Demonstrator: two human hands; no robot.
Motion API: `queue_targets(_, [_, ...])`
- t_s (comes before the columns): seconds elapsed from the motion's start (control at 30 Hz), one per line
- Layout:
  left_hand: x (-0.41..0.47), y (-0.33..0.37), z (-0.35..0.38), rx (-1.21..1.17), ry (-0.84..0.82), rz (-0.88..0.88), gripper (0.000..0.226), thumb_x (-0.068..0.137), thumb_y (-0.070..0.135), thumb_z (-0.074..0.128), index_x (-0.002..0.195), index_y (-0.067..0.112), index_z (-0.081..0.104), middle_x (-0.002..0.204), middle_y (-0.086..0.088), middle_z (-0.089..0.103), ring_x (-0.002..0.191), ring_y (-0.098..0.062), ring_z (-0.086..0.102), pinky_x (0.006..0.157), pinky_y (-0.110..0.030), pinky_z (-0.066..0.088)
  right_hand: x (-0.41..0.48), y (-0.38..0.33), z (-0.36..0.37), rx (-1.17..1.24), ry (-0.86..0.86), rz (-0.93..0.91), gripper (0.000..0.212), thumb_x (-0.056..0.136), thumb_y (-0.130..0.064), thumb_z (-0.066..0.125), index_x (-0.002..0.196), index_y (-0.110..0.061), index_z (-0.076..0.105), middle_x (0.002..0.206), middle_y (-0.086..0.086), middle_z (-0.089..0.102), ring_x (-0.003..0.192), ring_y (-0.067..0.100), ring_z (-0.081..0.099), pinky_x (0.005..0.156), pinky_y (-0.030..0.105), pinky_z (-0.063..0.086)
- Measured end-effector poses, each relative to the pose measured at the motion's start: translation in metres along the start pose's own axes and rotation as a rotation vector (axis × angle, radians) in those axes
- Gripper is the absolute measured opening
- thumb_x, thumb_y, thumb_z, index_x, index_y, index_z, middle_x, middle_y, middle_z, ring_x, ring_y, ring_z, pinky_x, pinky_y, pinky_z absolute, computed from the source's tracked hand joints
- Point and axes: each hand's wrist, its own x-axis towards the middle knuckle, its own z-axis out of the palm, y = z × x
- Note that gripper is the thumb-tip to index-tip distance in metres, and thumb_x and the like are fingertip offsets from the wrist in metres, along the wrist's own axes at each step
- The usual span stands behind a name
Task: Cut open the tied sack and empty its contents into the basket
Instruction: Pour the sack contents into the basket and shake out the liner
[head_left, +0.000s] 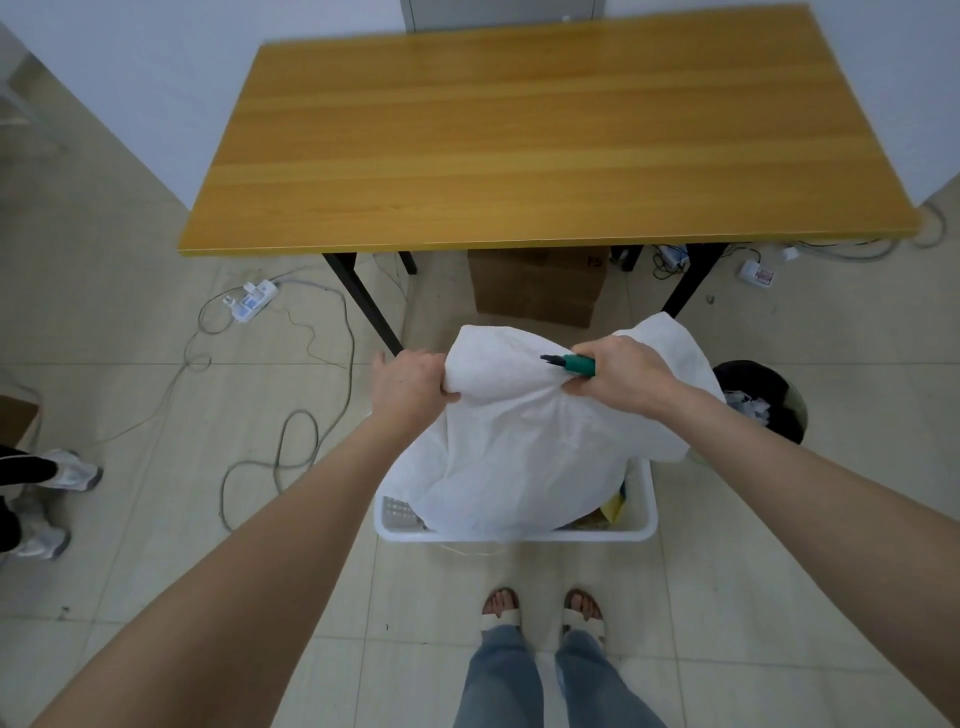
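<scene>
I am looking down on a pale tiled floor (727, 571) in front of a bare wooden table (519, 130), with cables (291, 441) trailing over the tiles off the table's near left corner.

My right hand (623, 376) is closed around a green-handled cutter (571, 364), its dark tip pointing left, and the same hand pinches a fold of the white sack (519, 457) beneath it. My left hand (413, 384) is clenched on a bunched corner of the sack's upper edge. Between them the cloth is held up and stretched.

The sack hangs from both hands over the white basket (636, 530), which stands on the floor just before the table's near edge; its lower end drapes inside the basket and hides most of it. At the basket's right side I make out something yellow and dark (613, 506), likely contents already out. I cannot see the sack's mouth or any tie.

I judge the cutting done and the emptying under way: the sack is upended and looks mostly slack. The next move calls for lifting both corners higher and shaking, so whatever remains slides down into the basket and not over its rim. The cutter's tip lies close to the cloth and to my left hand, so I would keep it turned away.

A black bin (769, 395) stands just right of the sack, a cardboard box (535, 286) under the table, and another person's shoes (62, 478) show at the far left.
</scene>
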Motion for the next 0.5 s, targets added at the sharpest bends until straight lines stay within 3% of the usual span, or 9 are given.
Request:
queue_targets(0.1, [-0.002, 0.002, -0.009, -0.045, 0.041, -0.006, 0.016, 0.09, 0.027, 0.053, 0.079, 0.017, 0.061, 0.078, -0.002, 0.061, 0.072, -0.021, 0.05, 0.083, -0.036, 0.044, -0.003, 0.004, 0.003, -0.042, 0.049, 0.015, 0.017, 0.085, -0.038, 0.066, 0.092, -0.025, 0.058, 0.094, -0.001, 0.059, 0.091, 0.024, 0.057, 0.067, 0.031, 0.04])
queue_targets(0.17, [-0.004, 0.003, -0.016, -0.055, 0.04, -0.032, 0.016, 0.09, 0.023, 0.053, 0.076, 0.018, 0.058, 0.073, -0.002, 0.057, 0.068, -0.021, 0.049, 0.056, -0.027, 0.038, -0.006, 0.008, 0.007, -0.129, 0.048, 0.046, 0.056, 0.075, -0.051, 0.072, 0.121, -0.026, 0.051, 0.119, -0.002, 0.051, 0.101, 0.023, 0.055, 0.073, 0.033, 0.044])
queue_targets(0.23, [-0.005, 0.001, -0.022, -0.058, 0.027, -0.05, 0.015, 0.089, 0.019, 0.052, 0.075, 0.018, 0.057, 0.072, -0.002, 0.056, 0.068, -0.022, 0.05, 0.048, -0.025, 0.031, -0.011, 0.014, 0.013, -0.19, 0.04, 0.094, 0.085, 0.067, -0.058, 0.075, 0.136, -0.029, 0.036, 0.133, -0.001, 0.041, 0.108, 0.024, 0.053, 0.077, 0.034, 0.046])
queue_targets(0.3, [-0.006, 0.001, -0.027, -0.076, 0.003, -0.046, 0.018, 0.089, 0.017, 0.053, 0.072, 0.019, 0.056, 0.072, -0.001, 0.055, 0.07, -0.022, 0.05, 0.049, -0.025, 0.031, -0.016, 0.019, 0.022, -0.193, 0.072, 0.122, 0.079, 0.07, -0.053, 0.075, 0.136, -0.03, 0.037, 0.13, -0.001, 0.048, 0.107, 0.024, 0.055, 0.076, 0.034, 0.047])
queue_targets(0.37, [-0.01, 0.004, -0.03, -0.096, -0.026, -0.045, 0.025, 0.09, 0.017, 0.054, 0.066, 0.021, 0.05, 0.07, 0.0, 0.052, 0.071, -0.022, 0.05, 0.052, -0.026, 0.032, -0.02, 0.018, 0.025, -0.157, 0.117, 0.155, 0.052, 0.082, -0.043, 0.067, 0.129, -0.033, 0.049, 0.115, 0.0, 0.061, 0.1, 0.025, 0.059, 0.074, 0.033, 0.046])
queue_targets(0.5, [-0.015, 0.003, -0.043, -0.146, 0.031, 0.022, 0.01, 0.089, 0.01, 0.052, 0.087, 0.015, 0.061, 0.073, 0.001, 0.053, 0.073, -0.021, 0.049, 0.054, -0.027, 0.031, -0.026, 0.006, 0.005, -0.204, 0.172, 0.12, 0.023, 0.093, -0.036, 0.055, 0.113, -0.029, 0.063, 0.096, 0.003, 0.066, 0.086, 0.025, 0.059, 0.07, 0.031, 0.045])
